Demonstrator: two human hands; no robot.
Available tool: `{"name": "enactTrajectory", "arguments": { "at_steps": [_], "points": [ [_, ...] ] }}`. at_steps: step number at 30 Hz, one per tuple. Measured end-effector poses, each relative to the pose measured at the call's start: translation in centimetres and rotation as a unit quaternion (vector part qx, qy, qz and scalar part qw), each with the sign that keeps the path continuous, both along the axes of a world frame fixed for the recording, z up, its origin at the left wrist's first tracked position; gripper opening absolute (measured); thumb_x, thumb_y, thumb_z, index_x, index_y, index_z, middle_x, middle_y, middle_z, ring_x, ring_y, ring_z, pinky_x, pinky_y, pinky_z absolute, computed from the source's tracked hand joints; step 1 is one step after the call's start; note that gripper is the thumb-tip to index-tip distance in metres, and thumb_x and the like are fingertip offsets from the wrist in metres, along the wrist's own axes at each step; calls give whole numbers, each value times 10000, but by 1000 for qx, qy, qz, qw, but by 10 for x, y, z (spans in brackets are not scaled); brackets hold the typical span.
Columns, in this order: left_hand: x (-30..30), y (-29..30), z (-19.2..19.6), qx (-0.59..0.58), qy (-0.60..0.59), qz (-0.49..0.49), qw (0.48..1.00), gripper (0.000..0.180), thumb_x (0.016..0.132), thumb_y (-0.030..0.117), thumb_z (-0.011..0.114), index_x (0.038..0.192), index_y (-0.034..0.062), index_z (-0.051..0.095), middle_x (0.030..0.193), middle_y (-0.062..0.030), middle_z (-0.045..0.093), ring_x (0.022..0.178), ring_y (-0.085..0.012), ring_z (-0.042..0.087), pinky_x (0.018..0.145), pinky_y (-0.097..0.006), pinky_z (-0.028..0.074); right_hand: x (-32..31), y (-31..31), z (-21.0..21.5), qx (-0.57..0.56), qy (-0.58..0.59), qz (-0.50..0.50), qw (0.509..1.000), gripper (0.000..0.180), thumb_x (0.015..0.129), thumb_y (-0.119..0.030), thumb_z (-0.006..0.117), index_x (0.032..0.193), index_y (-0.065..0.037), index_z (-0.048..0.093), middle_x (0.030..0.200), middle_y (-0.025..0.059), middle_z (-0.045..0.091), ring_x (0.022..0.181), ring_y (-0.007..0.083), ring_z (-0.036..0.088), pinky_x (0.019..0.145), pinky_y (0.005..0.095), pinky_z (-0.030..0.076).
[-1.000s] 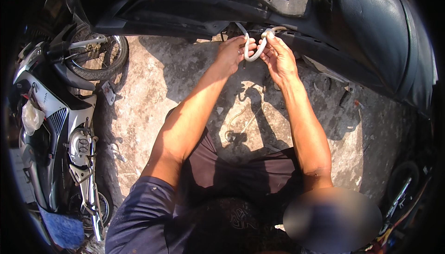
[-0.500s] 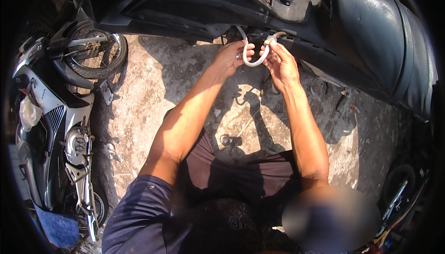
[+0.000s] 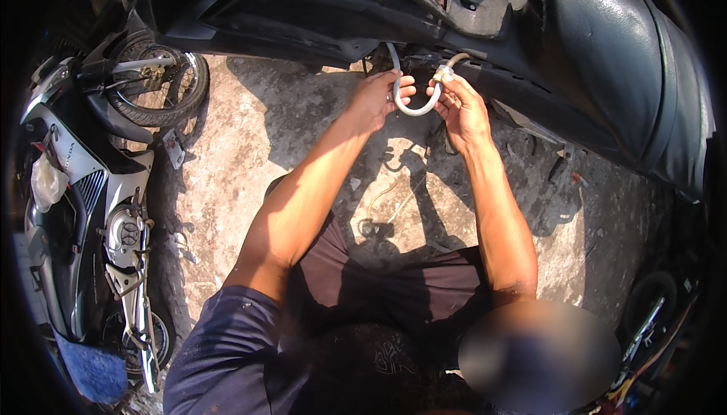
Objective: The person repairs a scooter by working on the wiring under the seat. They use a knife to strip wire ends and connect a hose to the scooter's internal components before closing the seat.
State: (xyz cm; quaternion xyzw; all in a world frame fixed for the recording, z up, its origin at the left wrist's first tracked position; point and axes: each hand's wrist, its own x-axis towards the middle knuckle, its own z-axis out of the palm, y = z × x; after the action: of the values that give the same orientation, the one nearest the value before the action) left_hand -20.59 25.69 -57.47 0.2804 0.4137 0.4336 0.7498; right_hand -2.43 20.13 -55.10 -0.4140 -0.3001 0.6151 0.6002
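A pale grey hose (image 3: 413,112) hangs in a U-shaped loop below the dark body panel of a scooter (image 3: 295,25). My left hand (image 3: 376,99) pinches the left side of the loop between thumb and fingers. At the other side, my right hand (image 3: 465,110) is closed on the hose just under a whitish fitting (image 3: 443,73). From that fitting a short tan hose (image 3: 458,57) bends away under the panel. Where both hoses lead beneath the scooter is hidden.
A black and white motorbike (image 3: 87,165) stands on the left, with a clear plastic bag (image 3: 49,182) on it. The scooter's black seat (image 3: 606,44) fills the upper right. A partly visible wheel (image 3: 653,297) is at the right edge. Sunlit concrete (image 3: 227,135) lies below.
The hose loop has sunk slightly and rounded out. My right fingers have slid a little lower, so more of the fitting and the tan hose shows. The left hand stays nearly in place.
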Motion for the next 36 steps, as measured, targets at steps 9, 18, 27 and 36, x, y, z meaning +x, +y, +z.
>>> {"name": "enactTrajectory", "arguments": {
  "at_steps": [9,18,27,36],
  "points": [
    [-20,-14,13,47,25,20,998,388,1025,120,538,1378,-11,443,1150,-152,711,940,-198,722,847,-363,563,-7,3,2,1,-1,-8,1000,282,964,-201,694,1209,-70,643,1071,64,719,953,143,674,830,291,518],
    [-22,-12,26,63,10,15,998,447,1019,97,552,1419,-41,408,1140,-163,710,890,-171,725,774,-288,576,-27,35,-17,-12,-27,-64,998,267,955,-155,704,1201,-83,631,1057,25,730,974,128,687,808,271,527],
    [-11,-5,12,80,67,57,993,329,975,128,641,1277,-1,611,1113,-101,713,957,-138,673,847,-280,537,-34,47,-20,0,15,-79,997,250,951,-94,693,1171,-12,608,1079,83,706,1000,190,712,869,330,571],
    [6,-5,13,115,121,57,984,339,937,158,667,1248,22,673,1026,-23,717,935,-89,634,881,-255,478,-44,49,-9,-47,-127,-134,982,191,931,-153,734,1054,-26,662,1011,63,708,879,146,684,784,296,567]
  ]
}}
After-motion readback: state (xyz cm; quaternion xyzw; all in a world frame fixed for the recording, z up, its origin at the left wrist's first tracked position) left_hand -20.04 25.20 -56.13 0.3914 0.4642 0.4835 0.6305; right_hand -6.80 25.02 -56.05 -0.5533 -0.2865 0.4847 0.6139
